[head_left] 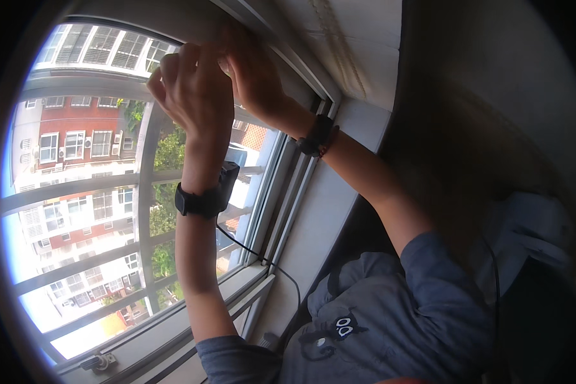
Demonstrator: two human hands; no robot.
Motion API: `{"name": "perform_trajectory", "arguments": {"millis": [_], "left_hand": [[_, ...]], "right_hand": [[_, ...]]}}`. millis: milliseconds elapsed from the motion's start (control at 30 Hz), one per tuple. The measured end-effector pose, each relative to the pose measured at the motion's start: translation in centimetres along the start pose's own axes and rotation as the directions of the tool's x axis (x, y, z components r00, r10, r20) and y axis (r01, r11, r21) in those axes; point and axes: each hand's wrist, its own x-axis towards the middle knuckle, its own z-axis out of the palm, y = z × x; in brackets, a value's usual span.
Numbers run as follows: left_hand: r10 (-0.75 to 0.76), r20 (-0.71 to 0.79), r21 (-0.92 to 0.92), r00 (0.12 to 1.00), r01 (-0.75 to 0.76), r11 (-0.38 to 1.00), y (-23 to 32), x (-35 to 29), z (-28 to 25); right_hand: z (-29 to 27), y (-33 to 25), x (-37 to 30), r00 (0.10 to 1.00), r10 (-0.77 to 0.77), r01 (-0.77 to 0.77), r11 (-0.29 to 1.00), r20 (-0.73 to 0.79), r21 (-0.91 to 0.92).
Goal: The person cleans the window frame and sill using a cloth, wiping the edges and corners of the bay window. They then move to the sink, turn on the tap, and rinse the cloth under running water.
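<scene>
Both of my arms reach up to the grey window frame (281, 48), and my hands are close together there. My left hand (195, 89) is closed, its fingers curled in front of the glass. Whatever those fingers hold is hidden from me. Just to its right, my right hand (256, 77) reaches up against the dark part of the frame. Its fingertips fade into shadow, partly behind the left hand. A small pale bit (224, 64) shows between the hands, too small to name.
A black wristband with a box (227, 182) sits on my left wrist; its cable (256, 256) hangs across the sill. Another black band (317, 136) is on my right wrist. Metal bars (146, 211) stand outside the glass. A latch (99, 362) lies low on the frame.
</scene>
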Motion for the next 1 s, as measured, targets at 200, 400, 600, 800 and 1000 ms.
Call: {"name": "perform_trajectory", "arguments": {"millis": [200, 400, 600, 800, 1000], "left_hand": [[0.164, 0.289, -0.002, 0.943, -0.171, 0.985, 5.5, -9.1, 5.0], [0.182, 0.397, -0.099, 0.899, -0.155, 0.983, 8.2, -12.2, 6.9], [-0.019, 0.287, -0.081, 0.958, 0.044, 0.996, 5.9, -9.5, 5.0], [0.015, 0.255, -0.023, 0.967, -0.009, 1.000, 5.1, -9.8, 4.6], [0.213, 0.465, -0.074, 0.859, -0.202, 0.977, 8.4, -14.8, 7.4]], "right_hand": [[-3.1, 3.9, -10.2, 0.934, 0.296, -0.288, 0.955, 0.200, -0.068], [-4.5, 4.3, -15.8, 0.816, 0.497, -0.420, 0.860, 0.295, -0.289], [-3.1, 2.9, -12.2, 0.933, 0.327, -0.313, 0.944, 0.152, -0.105], [-2.8, 2.8, -11.1, 0.929, 0.334, -0.336, 0.942, 0.163, -0.014], [-4.5, 3.8, -18.2, 0.724, 0.571, -0.432, 0.813, 0.388, -0.390]]}}
